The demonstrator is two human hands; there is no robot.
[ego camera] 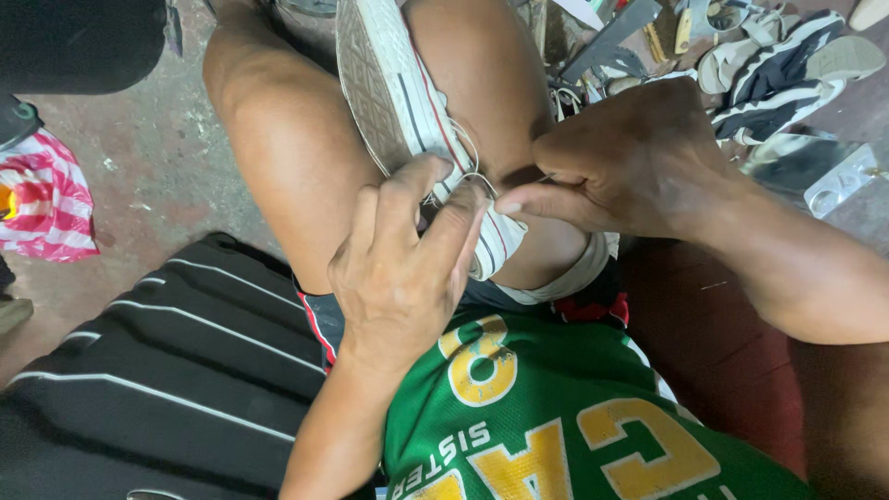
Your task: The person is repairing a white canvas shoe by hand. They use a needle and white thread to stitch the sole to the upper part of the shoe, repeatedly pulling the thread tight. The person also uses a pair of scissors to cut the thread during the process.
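A white sneaker (pixel 394 88) with a ribbed sole and red and dark side stripes lies sole-up between my knees. My left hand (pixel 403 264) grips its toe end, fingers curled over the sole edge. My right hand (pixel 625 157) is closed tight beside it, thumb and fingers pinched on a thin white thread (pixel 472 153) that loops out from the sneaker's edge. Whether it also holds a needle is hidden.
A pile of sandals and shoes (pixel 782 60) and some tools lie at the upper right on the concrete floor. A red and white striped bag (pixel 46 199) sits at the left. A black striped cloth (pixel 167 370) covers the lower left.
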